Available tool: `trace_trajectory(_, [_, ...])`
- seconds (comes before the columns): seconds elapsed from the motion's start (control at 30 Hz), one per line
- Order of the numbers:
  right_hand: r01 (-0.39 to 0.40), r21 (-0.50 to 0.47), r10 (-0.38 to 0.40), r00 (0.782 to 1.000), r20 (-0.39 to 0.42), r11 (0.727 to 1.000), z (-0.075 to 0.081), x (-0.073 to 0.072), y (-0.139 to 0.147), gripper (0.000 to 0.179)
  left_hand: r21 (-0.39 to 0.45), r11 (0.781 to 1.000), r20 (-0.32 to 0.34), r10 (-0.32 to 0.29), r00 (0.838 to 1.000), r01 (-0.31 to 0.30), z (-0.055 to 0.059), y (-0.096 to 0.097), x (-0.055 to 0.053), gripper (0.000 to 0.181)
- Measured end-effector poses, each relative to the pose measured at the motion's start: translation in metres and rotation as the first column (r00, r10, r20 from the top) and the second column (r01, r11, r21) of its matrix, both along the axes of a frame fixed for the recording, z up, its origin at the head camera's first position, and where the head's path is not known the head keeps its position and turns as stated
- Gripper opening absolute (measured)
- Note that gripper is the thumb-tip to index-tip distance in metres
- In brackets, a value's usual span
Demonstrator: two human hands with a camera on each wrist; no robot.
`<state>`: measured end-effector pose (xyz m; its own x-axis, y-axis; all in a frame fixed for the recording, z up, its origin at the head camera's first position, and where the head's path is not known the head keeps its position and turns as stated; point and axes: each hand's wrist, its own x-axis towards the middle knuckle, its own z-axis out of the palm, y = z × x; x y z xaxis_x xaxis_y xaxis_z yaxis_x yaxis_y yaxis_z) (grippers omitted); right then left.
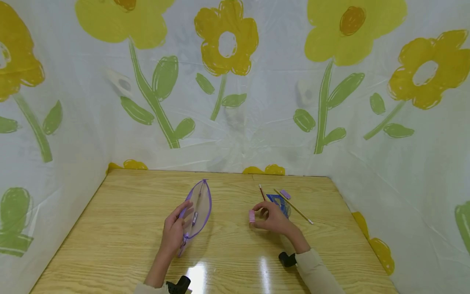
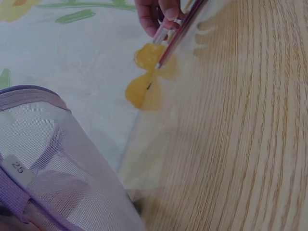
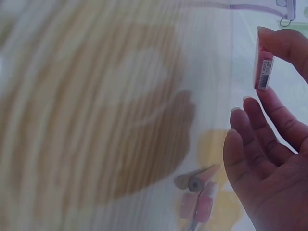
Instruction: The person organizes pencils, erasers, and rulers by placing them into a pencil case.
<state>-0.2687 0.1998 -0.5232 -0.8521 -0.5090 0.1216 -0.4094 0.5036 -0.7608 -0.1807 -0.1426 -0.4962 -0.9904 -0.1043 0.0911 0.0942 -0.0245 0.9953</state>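
My left hand (image 1: 174, 230) grips one side of a purple-edged mesh zip pouch (image 1: 203, 204), whose mouth gapes with a small purple-and-white piece (image 1: 195, 218) showing in it. In the left wrist view the pouch (image 2: 86, 159) fills the lower left corner, with a white tag marked 25. Thumb and a finger of my right hand (image 1: 274, 220) pinch a small pink eraser (image 1: 251, 216) above the table, to the right of the pouch. A barcode shows on the eraser (image 3: 263, 67) in the right wrist view; the other fingers stay off it.
Beyond my right hand lie a blue set square (image 1: 272, 198), a red pencil (image 1: 262, 192), a gold pencil (image 1: 298, 210) and a purple eraser (image 1: 285, 194). Flower-printed white cloth (image 1: 271, 102) walls the back and sides of the wooden table (image 1: 121, 220).
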Motion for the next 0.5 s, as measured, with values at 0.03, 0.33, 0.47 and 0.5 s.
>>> trace_trajectory(0.03, [-0.007, 0.000, 0.007, 1.000, -0.002, 1.000, 0.000, 0.000, -0.001, 0.040, -0.002, 1.000, 0.000, -0.001, 1.000, 0.001, 0.000, 0.000, 0.000, 0.062])
trace_trajectory(0.33, [0.002, 0.042, -0.001, 0.999, -0.034, 0.999, 0.008, 0.001, -0.013, 0.039, -0.003, 1.000, 0.000, -0.007, 1.000, 0.007, 0.000, -0.001, 0.000, 0.061])
trace_trajectory(0.47, [0.030, 0.098, -0.025, 0.998, -0.054, 0.995, 0.012, 0.001, -0.020, 0.040, -0.003, 1.000, 0.001, -0.009, 1.000, 0.009, -0.001, -0.002, -0.001, 0.061])
trace_trajectory(0.5, [0.033, 0.107, -0.027, 0.998, -0.059, 0.994, 0.013, 0.001, -0.021, 0.040, -0.002, 1.000, 0.001, -0.009, 1.000, 0.009, -0.001, -0.002, -0.001, 0.061])
